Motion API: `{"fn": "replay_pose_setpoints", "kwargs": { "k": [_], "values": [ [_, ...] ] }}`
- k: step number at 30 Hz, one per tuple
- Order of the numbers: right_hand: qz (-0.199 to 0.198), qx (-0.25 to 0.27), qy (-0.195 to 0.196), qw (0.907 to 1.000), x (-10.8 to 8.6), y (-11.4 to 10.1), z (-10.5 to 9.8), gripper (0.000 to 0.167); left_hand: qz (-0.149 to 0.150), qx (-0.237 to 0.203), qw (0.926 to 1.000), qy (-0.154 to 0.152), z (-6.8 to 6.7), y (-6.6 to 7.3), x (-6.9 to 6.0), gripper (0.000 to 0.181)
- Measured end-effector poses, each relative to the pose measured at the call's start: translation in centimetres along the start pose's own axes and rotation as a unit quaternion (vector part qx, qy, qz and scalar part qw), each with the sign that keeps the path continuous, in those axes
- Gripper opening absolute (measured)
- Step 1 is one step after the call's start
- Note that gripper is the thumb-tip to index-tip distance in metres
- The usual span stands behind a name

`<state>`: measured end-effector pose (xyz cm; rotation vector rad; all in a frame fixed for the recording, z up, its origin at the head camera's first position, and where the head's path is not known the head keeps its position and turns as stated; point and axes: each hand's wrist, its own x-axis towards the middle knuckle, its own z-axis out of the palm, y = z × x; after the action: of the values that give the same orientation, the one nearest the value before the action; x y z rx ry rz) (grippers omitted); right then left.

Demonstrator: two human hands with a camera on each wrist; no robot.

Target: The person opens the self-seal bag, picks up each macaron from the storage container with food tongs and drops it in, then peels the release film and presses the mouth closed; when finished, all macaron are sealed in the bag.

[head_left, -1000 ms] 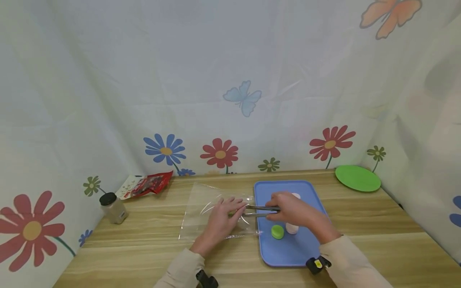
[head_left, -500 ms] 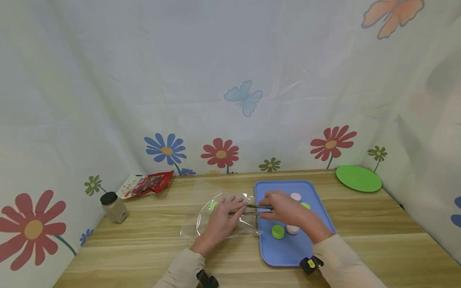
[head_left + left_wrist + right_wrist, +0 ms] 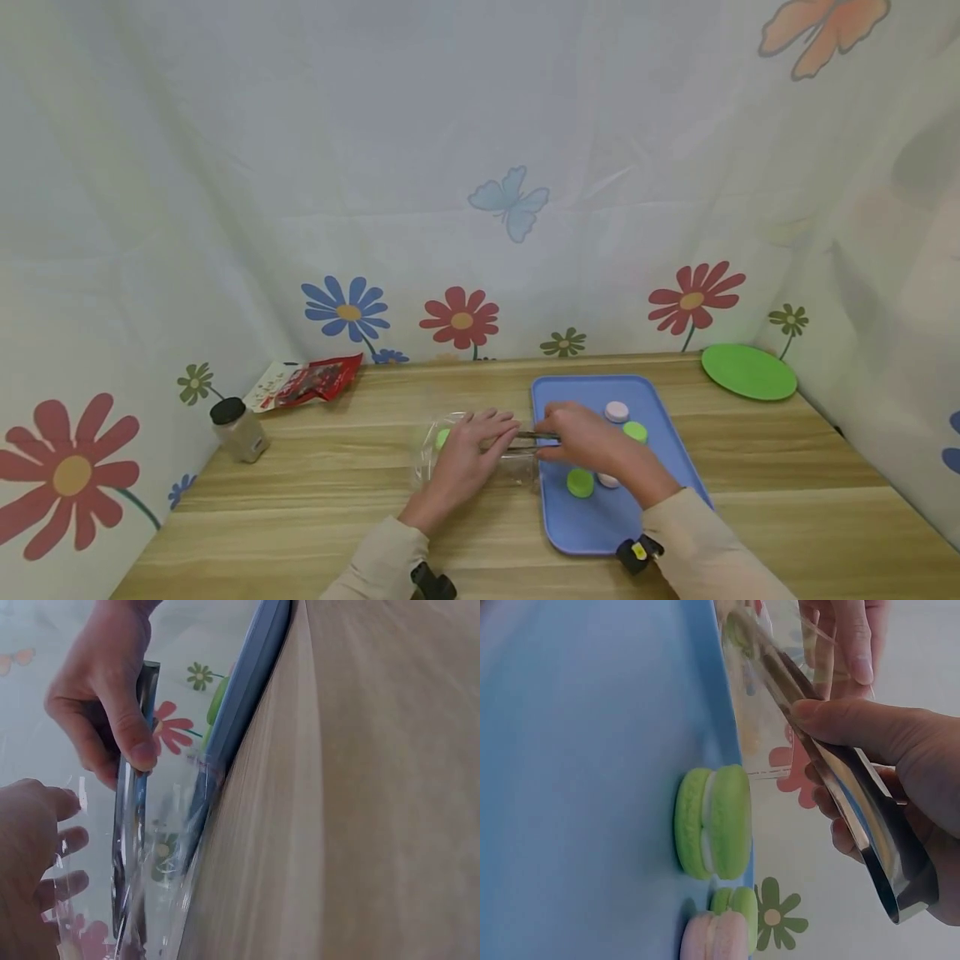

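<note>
Nearest, two pale sleeves [image 3: 378,554] come in over the worktop [image 3: 300,508], each with a small black device [image 3: 432,582] strapped at the wrist. Beyond the cuffs, the left hand [image 3: 467,457] lies over a clear bag [image 3: 516,473], its fingers fairly straight and spread against the film; whether they sit inside or outside it, I cannot tell. The right hand [image 3: 583,435] grips metal tongs [image 3: 847,784], thumb on one arm and fingers round the other, above the left side of a blue tray [image 3: 581,529]. The tongs point left into the bag, their tips behind the left hand in the head view; the right wrist view shows a blurred greenish shape by the tips, and I cannot tell if it is gripped.

The bag reaches the tray's left edge, and a green macaron [image 3: 442,438] shows inside it, just beyond the left hand. On the tray, nearest first, are a green macaron, a pink one [image 3: 608,481] partly hidden by the right arm, a second green one and another pink one [image 3: 617,412].

Farther off to the left stands a black-lidded jar [image 3: 240,433], with a red-and-white packet [image 3: 307,383] behind it. At the far right corner lies a green plate [image 3: 748,372]. Behind everything hangs a white cloth [image 3: 420,242] printed with flowers and butterflies.
</note>
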<state>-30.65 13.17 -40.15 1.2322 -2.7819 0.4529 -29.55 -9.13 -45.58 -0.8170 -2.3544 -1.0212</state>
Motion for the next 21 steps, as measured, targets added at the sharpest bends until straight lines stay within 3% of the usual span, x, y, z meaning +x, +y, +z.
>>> {"fn": "replay_pose_setpoints", "kwargs": {
  "k": [4,11,21],
  "values": [
    [-0.002,0.000,-0.005,1.0000,0.1,-0.2,0.1,0.031,0.002,0.006,1.0000,-0.004,-0.1,0.1,0.0,0.024],
    [0.004,0.080,0.006,0.9968,0.0,0.1,0.0,0.031,-0.013,0.013,0.9998,0.013,0.0,-0.6,-0.2,0.024],
    [-0.009,0.073,0.008,0.9972,0.2,0.0,0.4,0.033,0.001,-0.053,0.9978,0.041,-0.4,-1.0,-0.2,0.022]
  ]
}}
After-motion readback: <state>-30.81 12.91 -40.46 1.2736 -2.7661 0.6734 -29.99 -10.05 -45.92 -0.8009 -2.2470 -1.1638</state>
